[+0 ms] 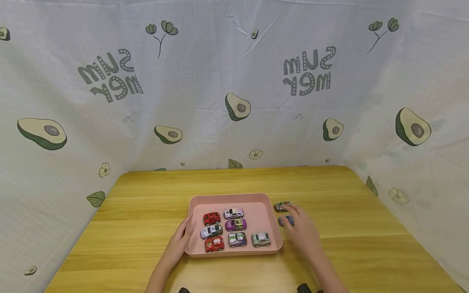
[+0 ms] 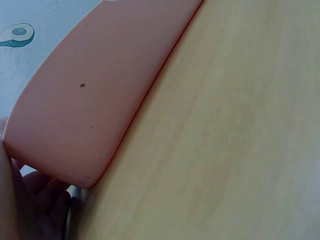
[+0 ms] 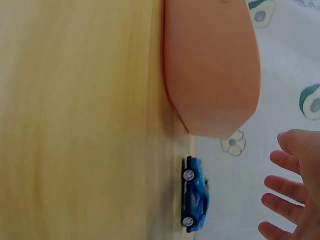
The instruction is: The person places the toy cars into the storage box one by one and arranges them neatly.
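A pink tray [image 1: 234, 255] sits on the wooden table, with several small toy cars inside. At its left side my left hand [image 1: 179, 242] holds the wall, thumb at the rim and fingers around the outside. My right hand [image 1: 303, 228] hovers right of the tray, fingers spread and holding nothing, above a blue toy car [image 3: 196, 197] standing on the table. Just beyond that one is a dark green patterned toy car [image 1: 281, 206], partly covered by my fingers in the head view. Inside the tray, a pale green toy car [image 1: 261, 239] stands apart at the right.
The tray's left half carries a spotted red car [image 1: 211, 218], a white-and-green car [image 1: 211, 231], a red car [image 1: 214, 244], a purple car [image 1: 235, 224] and others. A white curtain [image 1: 205, 81] printed with avocados borders the table [image 1: 139, 203] behind and at both sides.
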`<state>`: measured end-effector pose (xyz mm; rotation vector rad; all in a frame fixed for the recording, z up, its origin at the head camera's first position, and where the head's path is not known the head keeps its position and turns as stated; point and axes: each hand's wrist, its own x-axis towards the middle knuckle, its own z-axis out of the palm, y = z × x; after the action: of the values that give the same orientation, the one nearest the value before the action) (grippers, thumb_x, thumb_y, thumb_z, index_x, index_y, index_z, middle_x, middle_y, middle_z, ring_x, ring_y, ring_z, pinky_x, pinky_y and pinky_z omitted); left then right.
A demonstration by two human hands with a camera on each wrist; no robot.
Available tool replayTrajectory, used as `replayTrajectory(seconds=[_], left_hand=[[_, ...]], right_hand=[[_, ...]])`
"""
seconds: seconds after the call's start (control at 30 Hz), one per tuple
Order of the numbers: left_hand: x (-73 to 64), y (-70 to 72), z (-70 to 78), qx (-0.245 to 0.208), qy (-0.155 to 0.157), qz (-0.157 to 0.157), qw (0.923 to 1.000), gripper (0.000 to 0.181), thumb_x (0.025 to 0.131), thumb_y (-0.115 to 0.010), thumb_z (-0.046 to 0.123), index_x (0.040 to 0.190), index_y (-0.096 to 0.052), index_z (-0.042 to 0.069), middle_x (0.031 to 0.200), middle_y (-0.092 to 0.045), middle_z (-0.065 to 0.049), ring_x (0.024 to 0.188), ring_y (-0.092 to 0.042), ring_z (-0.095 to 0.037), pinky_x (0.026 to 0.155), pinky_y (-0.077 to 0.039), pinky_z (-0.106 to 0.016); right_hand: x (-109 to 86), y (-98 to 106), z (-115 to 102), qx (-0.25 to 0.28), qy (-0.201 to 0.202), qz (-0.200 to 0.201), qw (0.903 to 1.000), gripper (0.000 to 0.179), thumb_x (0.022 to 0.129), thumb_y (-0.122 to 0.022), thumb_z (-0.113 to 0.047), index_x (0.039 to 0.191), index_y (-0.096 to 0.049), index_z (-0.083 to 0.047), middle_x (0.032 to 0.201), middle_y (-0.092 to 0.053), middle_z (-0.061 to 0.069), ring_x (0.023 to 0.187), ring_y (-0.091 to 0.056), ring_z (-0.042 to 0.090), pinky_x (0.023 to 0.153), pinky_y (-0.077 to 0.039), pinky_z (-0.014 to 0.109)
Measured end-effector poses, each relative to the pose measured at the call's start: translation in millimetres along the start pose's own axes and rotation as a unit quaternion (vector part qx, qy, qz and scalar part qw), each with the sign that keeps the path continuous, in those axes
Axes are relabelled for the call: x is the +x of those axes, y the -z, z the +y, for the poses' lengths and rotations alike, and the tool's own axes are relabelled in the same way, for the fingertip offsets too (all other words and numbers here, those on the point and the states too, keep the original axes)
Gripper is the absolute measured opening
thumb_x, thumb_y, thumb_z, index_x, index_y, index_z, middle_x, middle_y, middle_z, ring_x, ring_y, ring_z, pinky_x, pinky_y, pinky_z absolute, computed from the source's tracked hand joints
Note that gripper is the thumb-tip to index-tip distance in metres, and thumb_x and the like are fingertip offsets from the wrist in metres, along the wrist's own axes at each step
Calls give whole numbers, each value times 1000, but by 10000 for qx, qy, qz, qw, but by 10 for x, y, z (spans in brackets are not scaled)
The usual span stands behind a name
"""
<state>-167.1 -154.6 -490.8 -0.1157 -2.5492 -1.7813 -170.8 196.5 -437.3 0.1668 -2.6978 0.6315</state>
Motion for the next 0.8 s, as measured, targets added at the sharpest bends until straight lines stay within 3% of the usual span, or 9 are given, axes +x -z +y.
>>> replayTrajectory(seconds=[0.33, 0.8], left_hand=[[1, 9, 3, 4, 113, -37, 9999, 49, 97, -41, 32, 142, -31, 15, 147, -28, -18, 136, -22, -38, 109, -20, -57], [-2, 10, -6, -12, 45, -53, 10000, 49, 97, -41, 31, 142, -32, 14, 147, -28, -18, 136, -22, -38, 110, -19, -57]], right_hand=[[21, -39, 184, -130, -298, -267, 9991, 38, 88, -57, -26, 121, -56, -8, 128, -51, 17, 118, -47, 39, 95, -39, 56], [14, -110, 314, -60, -260, -809, 9964, 36, 87, -59, -17, 120, -56, -2, 122, -52, 23, 113, -48, 42, 92, -41, 57]])
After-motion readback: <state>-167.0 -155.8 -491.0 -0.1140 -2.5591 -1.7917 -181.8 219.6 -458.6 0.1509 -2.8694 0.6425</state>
